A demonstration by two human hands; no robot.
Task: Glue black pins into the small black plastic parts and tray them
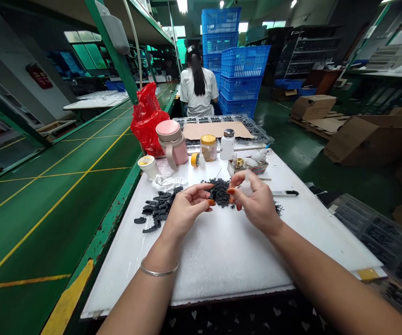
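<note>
My left hand (187,207) pinches a small black plastic part (212,194) between thumb and fingers. Just to its right, my right hand (255,200) is closed around a small translucent white bottle with a narrow tip (246,185), partly hidden by the fingers. A pile of tiny black ring-like pieces (223,191) lies on the white table (229,260) behind and between the hands. Longer curved black plastic parts (157,211) are heaped left of my left hand. Some thin black pieces (278,208) lie beside my right hand, near a pen-like tool (285,193).
Behind the hands stand a pink mug (176,146), a yellow-lidded jar (208,149), a white bottle (227,146), a yellow tape roll (195,160) and a small basket (253,165). A green conveyor (64,186) runs along the left. A person (199,88) sits ahead beside blue crates (241,86).
</note>
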